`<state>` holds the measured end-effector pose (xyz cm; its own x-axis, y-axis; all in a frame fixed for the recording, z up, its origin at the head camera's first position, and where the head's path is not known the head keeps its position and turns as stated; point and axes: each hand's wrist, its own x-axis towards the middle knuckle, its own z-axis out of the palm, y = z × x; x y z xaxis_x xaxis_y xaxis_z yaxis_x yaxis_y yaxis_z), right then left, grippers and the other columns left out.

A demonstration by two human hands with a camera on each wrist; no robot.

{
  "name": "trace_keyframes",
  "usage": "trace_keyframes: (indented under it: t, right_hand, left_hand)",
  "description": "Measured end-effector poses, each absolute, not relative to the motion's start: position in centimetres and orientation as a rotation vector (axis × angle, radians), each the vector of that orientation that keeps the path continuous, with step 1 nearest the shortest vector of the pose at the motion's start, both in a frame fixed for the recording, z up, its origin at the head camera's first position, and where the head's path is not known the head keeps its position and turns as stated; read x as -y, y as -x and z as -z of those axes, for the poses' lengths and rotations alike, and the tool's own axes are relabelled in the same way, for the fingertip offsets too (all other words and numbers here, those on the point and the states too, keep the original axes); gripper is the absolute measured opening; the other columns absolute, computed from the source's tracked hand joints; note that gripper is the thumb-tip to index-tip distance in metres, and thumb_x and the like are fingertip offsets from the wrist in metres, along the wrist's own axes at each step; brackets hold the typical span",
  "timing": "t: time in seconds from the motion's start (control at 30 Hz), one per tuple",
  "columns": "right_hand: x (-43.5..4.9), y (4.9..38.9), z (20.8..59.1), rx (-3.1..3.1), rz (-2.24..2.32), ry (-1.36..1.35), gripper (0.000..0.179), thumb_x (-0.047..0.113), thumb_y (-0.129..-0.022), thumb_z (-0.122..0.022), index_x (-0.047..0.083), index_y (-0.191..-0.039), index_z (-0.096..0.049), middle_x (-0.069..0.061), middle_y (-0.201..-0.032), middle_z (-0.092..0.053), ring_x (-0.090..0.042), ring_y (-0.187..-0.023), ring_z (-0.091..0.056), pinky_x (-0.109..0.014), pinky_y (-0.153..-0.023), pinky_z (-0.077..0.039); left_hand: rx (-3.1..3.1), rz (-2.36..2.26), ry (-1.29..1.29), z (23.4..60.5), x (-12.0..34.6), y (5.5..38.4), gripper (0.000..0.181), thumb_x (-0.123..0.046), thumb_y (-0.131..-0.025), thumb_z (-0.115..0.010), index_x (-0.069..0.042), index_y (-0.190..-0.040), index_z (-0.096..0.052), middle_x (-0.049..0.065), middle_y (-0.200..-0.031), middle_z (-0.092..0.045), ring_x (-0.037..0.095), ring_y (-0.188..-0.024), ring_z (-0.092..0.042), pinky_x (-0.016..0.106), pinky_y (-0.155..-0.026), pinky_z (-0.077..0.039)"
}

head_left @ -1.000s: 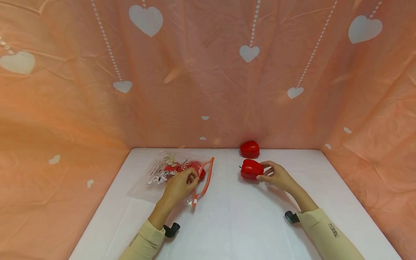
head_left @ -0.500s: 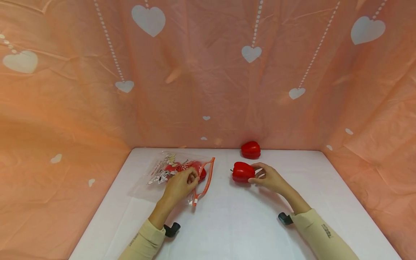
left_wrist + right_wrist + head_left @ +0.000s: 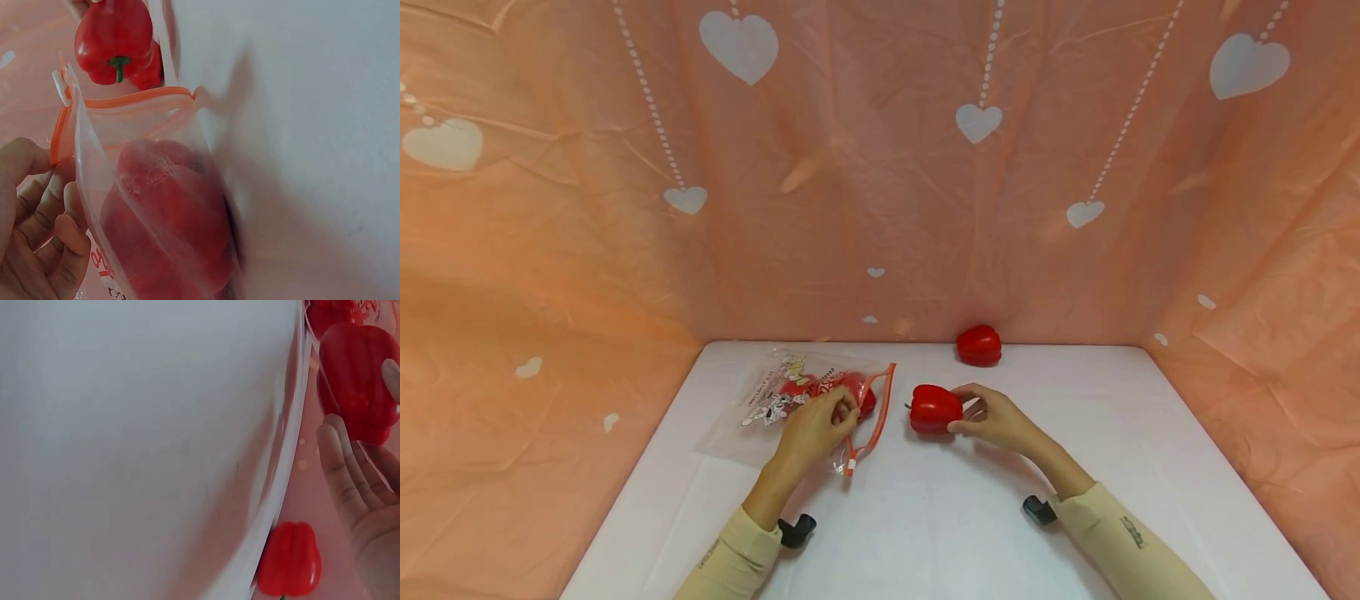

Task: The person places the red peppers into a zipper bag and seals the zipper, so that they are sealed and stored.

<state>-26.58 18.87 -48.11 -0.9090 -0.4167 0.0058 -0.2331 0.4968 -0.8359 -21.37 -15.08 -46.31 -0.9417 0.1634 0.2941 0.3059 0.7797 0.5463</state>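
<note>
My right hand (image 3: 996, 422) holds a red bell pepper (image 3: 934, 409) by its rear end, its green stem pointing left toward a clear zip bag (image 3: 882, 412). Thumb and fingertips sit on opposite sides of the pepper in the right wrist view. The bag lies on its side, its orange-edged mouth spread apart and facing right. With thumb and finger, my left hand (image 3: 47, 219) pinches the upper edge of that mouth. Inside, red peppers (image 3: 169, 212) show through the printed plastic; how many is unclear. The held pepper is just outside the mouth.
Another red bell pepper (image 3: 978, 346) lies at the back of the white table (image 3: 940, 517), close to the orange curtain (image 3: 880, 208) with white hearts. Curtain also rises along both sides. A dark wrist camera (image 3: 797, 531) sits under the left sleeve, another (image 3: 1039, 510) by the right.
My right hand has carried the pepper leftward and slightly nearer the front, closer to the bag's mouth. The left hand and the bag stay in place.
</note>
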Motion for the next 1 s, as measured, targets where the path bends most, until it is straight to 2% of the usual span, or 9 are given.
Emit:
trace_keyframes:
  t: [0.5, 0.73, 1.0]
  right_hand:
    - [-15.8, 26.1, 48.6, -2.538, 1.369, 0.638, 0.058, 0.02, -0.09, -0.089, 0.002, -0.139, -0.063, -0.011, -0.122, -0.072, -0.023, -0.1, -0.072, -0.035, -0.083, -0.063]
    - [-14.7, 26.4, 48.6, -2.562, 1.359, 0.586, 0.056, 0.022, -0.091, -0.088, 0.006, -0.139, -0.063, -0.008, -0.123, -0.071, -0.021, -0.099, -0.07, -0.033, -0.081, -0.063]
    - [-13.5, 26.7, 48.8, -2.579, 1.329, 0.574, 0.054, 0.021, -0.091, -0.087, 0.006, -0.138, -0.065, -0.01, -0.12, -0.07, -0.02, -0.097, -0.071, -0.035, -0.08, -0.063]
  left_hand:
    - [2.74, 0.91, 0.37, 46.3, 15.2, 21.4, 0.009, -0.018, -0.098, -0.077, -0.019, -0.096, -0.068, -0.01, -0.076, -0.061, 0.008, -0.069, -0.053, 0.028, -0.063, -0.046]
    - [2.743, 0.898, 0.372, 46.2, 15.1, 21.4, 0.01, -0.017, -0.097, -0.078, -0.018, -0.097, -0.068, -0.009, -0.077, -0.062, 0.009, -0.07, -0.053, 0.028, -0.064, -0.047]
    - [2.737, 0.878, 0.378, 46.3, 15.1, 21.4, 0.01, -0.017, -0.097, -0.078, -0.018, -0.097, -0.068, -0.009, -0.077, -0.062, 0.01, -0.07, -0.053, 0.028, -0.063, -0.047]
